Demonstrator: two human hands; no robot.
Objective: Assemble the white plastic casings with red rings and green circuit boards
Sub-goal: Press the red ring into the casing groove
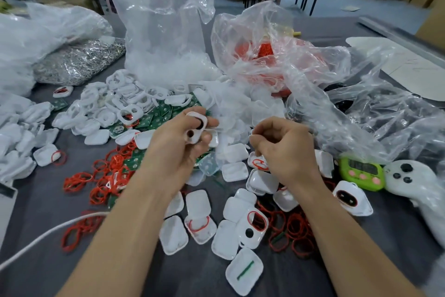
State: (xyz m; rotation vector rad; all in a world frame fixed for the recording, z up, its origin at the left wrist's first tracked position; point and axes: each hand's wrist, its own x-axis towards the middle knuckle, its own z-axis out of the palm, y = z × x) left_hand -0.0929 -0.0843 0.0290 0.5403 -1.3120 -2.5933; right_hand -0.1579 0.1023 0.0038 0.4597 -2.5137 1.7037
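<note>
My left hand (179,145) grips a white plastic casing (198,128) with two openings, held up above the table. To its right, my right hand (284,149) hovers with fingers curled; whether it pinches anything I cannot tell. Under that hand lies a casing holding a red ring (258,163). Loose red rings (106,181) pile at the left, with more red rings (293,227) at the right. Green circuit boards (159,113) lie among a heap of white casing frames (120,96). White casing halves (197,205) are scattered in front of me.
Clear plastic bags (163,31) of white parts and a bag of red rings (267,53) stand behind. A bag of metal parts (79,63) sits at left. A green timer (361,172) and a white controller (414,183) lie at right. A white cable (48,234) crosses the lower left.
</note>
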